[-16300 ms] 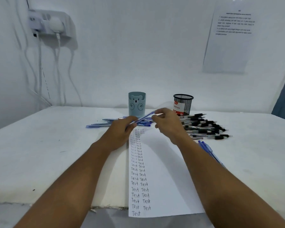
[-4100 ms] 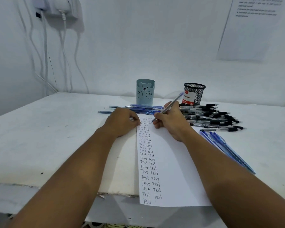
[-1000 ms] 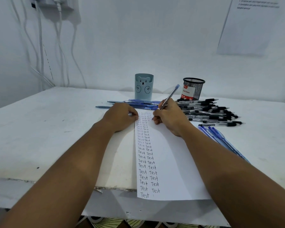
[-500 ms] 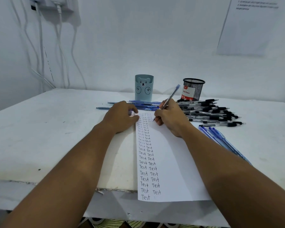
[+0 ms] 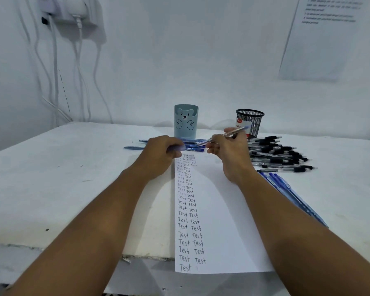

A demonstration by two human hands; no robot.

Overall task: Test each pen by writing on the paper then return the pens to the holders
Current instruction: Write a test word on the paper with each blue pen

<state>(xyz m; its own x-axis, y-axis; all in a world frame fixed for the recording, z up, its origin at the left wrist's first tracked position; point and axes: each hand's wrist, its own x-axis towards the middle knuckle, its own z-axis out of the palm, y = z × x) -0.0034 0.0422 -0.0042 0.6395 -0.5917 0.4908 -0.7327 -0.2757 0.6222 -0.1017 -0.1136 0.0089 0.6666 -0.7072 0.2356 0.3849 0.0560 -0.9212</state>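
A long white paper with columns of "Test" lies on the table and hangs over its front edge. My right hand holds a clear blue pen lifted above the paper's far end, its tip pointing left. My left hand is beside the paper's top left corner and pinches a small blue pen cap. A light blue bear holder and a black mesh holder stand behind the hands.
Blue pens lie in front of the bear holder. A pile of black pens lies right of the paper, and a few blue pens lie nearer me. Cables and a wall socket hang at upper left.
My right hand has lifted the pen off the paper and turned it nearly level, tip toward the left hand. My left hand has risen slightly with the cap.
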